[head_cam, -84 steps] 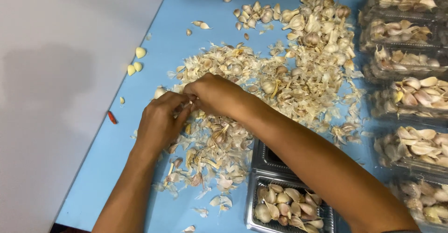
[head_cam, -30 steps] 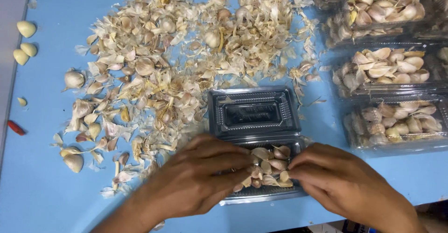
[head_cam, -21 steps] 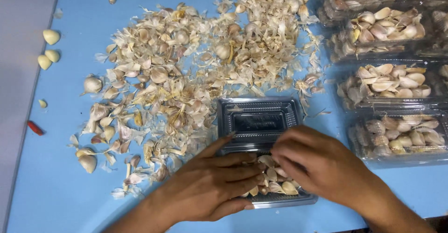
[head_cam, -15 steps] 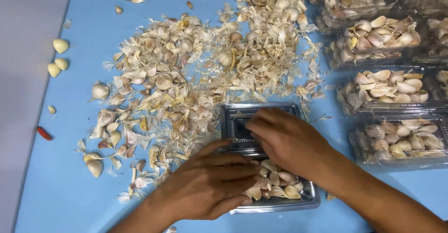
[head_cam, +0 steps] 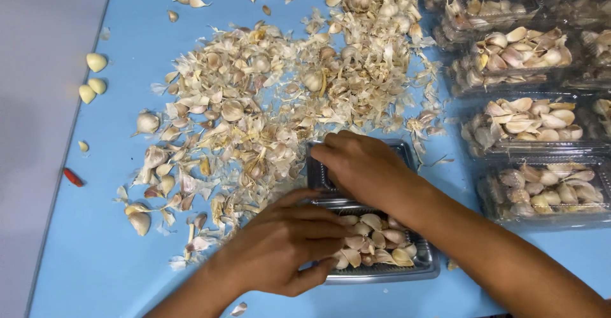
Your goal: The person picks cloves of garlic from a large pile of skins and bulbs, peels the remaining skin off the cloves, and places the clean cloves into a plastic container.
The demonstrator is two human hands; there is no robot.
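A clear hinged plastic box point(head_cam: 425, 268) lies open near the table's front edge, its near half filled with garlic cloves point(head_cam: 375, 240). My left hand point(head_cam: 283, 241) rests flat on the left side of that filled half, fingers over the cloves. My right hand point(head_cam: 359, 165) lies on the box's empty lid half point(head_cam: 316, 171), fingers curled over its far left edge. A wide heap of garlic skins and cloves point(head_cam: 280, 95) spreads just beyond both hands.
Several closed clear boxes of garlic point(head_cam: 541, 124) are lined up along the right side. A few peeled cloves point(head_cam: 92, 79) and a small red piece point(head_cam: 72, 177) lie at the blue table's point(head_cam: 95, 254) left edge, beside a grey surface.
My hands left the heap of skins and came down onto the open box. Over the last second my right hand moved from the filled half up onto the lid half.
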